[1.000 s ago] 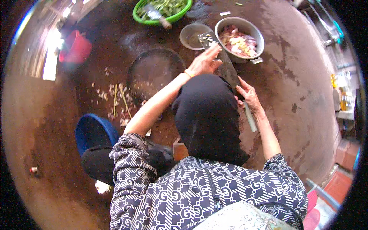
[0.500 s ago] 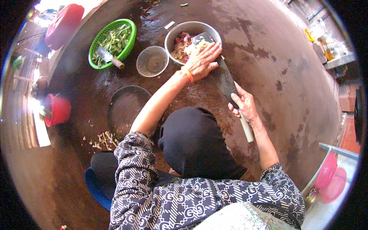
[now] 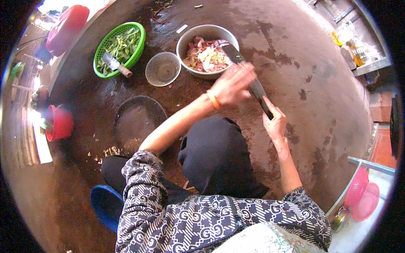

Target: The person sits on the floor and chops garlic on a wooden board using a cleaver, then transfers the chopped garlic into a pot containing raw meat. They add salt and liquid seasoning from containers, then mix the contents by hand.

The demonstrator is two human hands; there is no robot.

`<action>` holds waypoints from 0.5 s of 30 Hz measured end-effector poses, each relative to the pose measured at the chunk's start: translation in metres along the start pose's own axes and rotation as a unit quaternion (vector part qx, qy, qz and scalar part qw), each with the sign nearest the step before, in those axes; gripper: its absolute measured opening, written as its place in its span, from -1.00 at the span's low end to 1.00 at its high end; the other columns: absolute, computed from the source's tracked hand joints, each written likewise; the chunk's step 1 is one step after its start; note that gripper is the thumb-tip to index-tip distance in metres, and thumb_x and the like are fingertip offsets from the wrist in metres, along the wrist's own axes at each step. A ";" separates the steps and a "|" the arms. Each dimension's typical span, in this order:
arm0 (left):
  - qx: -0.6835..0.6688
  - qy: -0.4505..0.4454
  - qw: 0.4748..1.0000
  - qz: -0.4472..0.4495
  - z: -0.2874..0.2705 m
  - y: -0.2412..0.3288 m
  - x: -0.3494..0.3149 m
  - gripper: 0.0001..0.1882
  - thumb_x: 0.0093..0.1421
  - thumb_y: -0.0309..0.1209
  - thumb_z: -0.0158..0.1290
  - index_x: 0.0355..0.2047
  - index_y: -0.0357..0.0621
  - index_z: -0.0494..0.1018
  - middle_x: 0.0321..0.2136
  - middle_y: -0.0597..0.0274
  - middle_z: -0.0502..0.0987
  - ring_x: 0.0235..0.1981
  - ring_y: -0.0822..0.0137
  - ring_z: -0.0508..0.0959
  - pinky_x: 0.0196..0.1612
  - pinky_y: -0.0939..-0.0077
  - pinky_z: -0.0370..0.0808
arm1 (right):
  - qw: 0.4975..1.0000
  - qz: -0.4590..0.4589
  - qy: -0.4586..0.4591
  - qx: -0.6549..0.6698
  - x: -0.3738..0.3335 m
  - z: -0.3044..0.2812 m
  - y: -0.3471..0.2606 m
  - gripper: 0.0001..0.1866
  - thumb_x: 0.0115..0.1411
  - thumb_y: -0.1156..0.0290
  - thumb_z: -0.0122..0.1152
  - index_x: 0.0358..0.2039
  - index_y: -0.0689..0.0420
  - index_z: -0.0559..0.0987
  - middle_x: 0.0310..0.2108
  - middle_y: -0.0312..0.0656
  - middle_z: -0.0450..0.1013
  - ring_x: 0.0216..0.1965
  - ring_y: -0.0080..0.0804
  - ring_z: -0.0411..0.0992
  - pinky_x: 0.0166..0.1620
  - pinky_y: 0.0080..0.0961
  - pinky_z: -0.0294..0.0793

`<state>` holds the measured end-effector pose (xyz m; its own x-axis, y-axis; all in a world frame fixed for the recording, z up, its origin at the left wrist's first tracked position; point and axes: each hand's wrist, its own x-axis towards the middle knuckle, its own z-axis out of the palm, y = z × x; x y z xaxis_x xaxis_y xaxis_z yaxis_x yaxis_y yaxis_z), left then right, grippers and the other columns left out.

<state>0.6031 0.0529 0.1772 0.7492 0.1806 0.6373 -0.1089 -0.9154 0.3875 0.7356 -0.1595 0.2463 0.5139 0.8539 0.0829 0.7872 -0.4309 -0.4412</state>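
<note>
Your 2 forearms extend forward and converge. Your right grip is closed on the rear end of the knife, blade pointing forward and left. Your left grip, blurred, lies across the blade; whether it is closed or touching cannot be told. The pot of meat pieces sits just ahead of the left grip.
</note>
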 end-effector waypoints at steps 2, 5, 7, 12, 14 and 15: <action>-0.012 -0.086 0.994 0.068 0.012 0.036 0.000 -0.20 0.21 0.00 -0.02 0.34 -0.15 0.05 0.35 0.05 0.09 0.37 0.10 0.08 0.39 0.12 -0.01 | 0.995 -0.079 0.067 -0.006 0.001 0.001 -0.002 -0.27 -0.11 0.54 0.33 0.16 -0.16 0.46 -0.25 -0.08 0.55 -0.25 -0.13 0.55 -0.17 -0.28 0.55; -0.047 -0.147 0.988 0.016 0.020 0.035 0.004 -0.20 0.22 0.00 -0.04 0.35 -0.14 0.03 0.36 0.09 0.07 0.38 0.16 0.06 0.39 0.18 -0.01 | 0.993 -0.086 0.069 -0.046 -0.001 0.001 -0.004 -0.22 -0.14 0.54 0.35 0.18 -0.15 0.43 -0.24 -0.10 0.55 -0.27 -0.14 0.55 -0.19 -0.27 0.55; -0.006 -0.115 0.993 0.024 0.015 0.015 -0.001 -0.22 0.20 -0.03 0.00 0.33 -0.13 0.08 0.34 0.10 0.11 0.37 0.18 0.10 0.39 0.22 0.03 | 0.994 -0.084 0.070 -0.021 -0.005 0.000 -0.005 -0.22 -0.15 0.54 0.36 0.18 -0.14 0.43 -0.24 -0.11 0.55 -0.28 -0.15 0.55 -0.19 -0.29 0.56; 0.026 -0.014 0.996 -0.088 -0.017 -0.058 -0.018 -0.39 0.18 -0.26 0.07 0.22 -0.17 0.24 0.22 -0.05 0.27 0.30 0.05 0.21 0.34 0.17 0.11 | 0.993 -0.077 0.093 0.013 -0.015 -0.006 0.001 -0.24 -0.14 0.54 0.35 0.17 -0.14 0.44 -0.25 -0.13 0.55 -0.29 -0.18 0.55 -0.20 -0.32 0.56; 0.188 -0.015 0.972 -0.138 -0.037 -0.082 -0.039 -0.56 0.21 -0.31 -0.01 0.09 -0.18 0.41 0.22 -0.08 0.26 0.30 0.01 0.21 0.34 0.19 0.12 | 0.990 -0.100 0.102 -0.006 -0.020 -0.007 0.005 -0.27 -0.12 0.53 0.34 0.15 -0.13 0.46 -0.26 -0.14 0.55 -0.31 -0.18 0.54 -0.21 -0.32 0.56; 0.286 -0.076 0.944 -0.148 -0.050 -0.093 -0.052 -0.66 0.23 -0.34 -0.04 -0.02 -0.12 0.50 0.20 -0.05 0.30 0.30 -0.01 0.19 0.34 0.22 0.13 | 0.993 -0.087 0.084 0.002 -0.024 -0.006 0.006 -0.31 -0.11 0.54 0.32 0.12 -0.12 0.49 -0.25 -0.12 0.55 -0.29 -0.17 0.55 -0.20 -0.33 0.56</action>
<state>0.5420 0.1464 0.1416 0.7815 0.4446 0.4377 0.4570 -0.8855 0.0835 0.7301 -0.1840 0.2472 0.4201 0.8545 0.3054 0.8679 -0.2800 -0.4103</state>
